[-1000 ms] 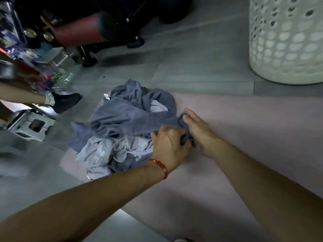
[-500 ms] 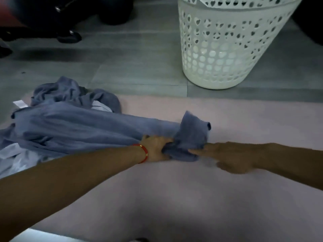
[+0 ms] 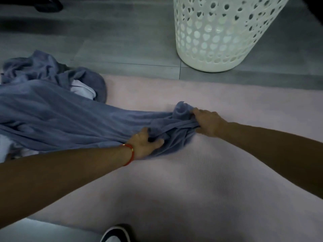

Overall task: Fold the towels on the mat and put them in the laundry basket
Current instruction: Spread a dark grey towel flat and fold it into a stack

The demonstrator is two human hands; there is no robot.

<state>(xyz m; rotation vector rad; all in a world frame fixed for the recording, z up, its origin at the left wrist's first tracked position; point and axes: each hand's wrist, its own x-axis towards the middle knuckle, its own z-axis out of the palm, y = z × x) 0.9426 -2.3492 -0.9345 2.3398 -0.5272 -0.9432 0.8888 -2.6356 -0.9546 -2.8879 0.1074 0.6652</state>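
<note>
A blue-grey towel (image 3: 66,119) lies stretched from a crumpled pile at the left across the pale pink mat (image 3: 201,180). My left hand (image 3: 145,145), with a red bracelet at the wrist, grips the towel's near edge. My right hand (image 3: 208,123) grips the bunched end of the same towel a little further right. Another blue towel (image 3: 43,70) and a white towel (image 3: 82,89) sit heaped behind it. The white perforated laundry basket (image 3: 220,37) stands on the floor beyond the mat, upper right.
Grey floor tiles (image 3: 113,41) run behind the mat. A dark shoe (image 3: 47,6) shows at the top left, and a black-and-white shoe tip (image 3: 115,234) at the bottom edge. A pale surface (image 3: 43,231) fills the bottom left corner.
Both hands have drawn the blue towel's end rightward out of the pile. My right hand, flat on the mat half a second ago, now grips the towel. The view has swung right toward the basket.
</note>
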